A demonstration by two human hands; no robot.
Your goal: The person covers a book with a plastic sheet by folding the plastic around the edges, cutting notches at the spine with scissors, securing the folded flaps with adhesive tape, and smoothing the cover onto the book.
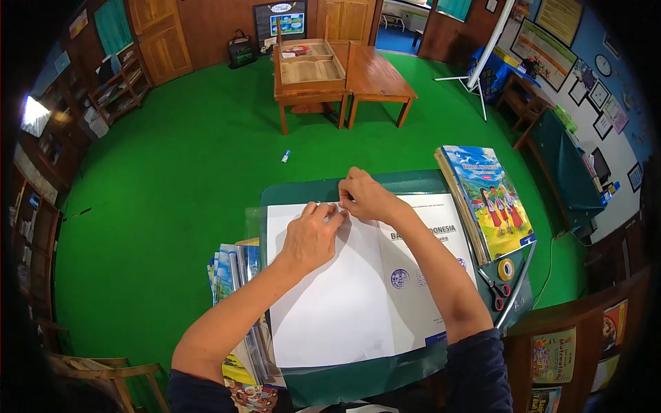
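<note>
Head view: both hands [337, 217] at the open book's [418, 275] top edge, grip unclear.

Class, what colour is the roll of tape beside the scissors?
The tape is yellow; see the head view.

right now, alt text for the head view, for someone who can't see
A left hand and right hand touch the top of an open book, its left page blank; a book stack, tape roll and scissors lie to the right.

Scissors [498, 292] beside tape roll [506, 269], both before book stack [487, 201]
</note>
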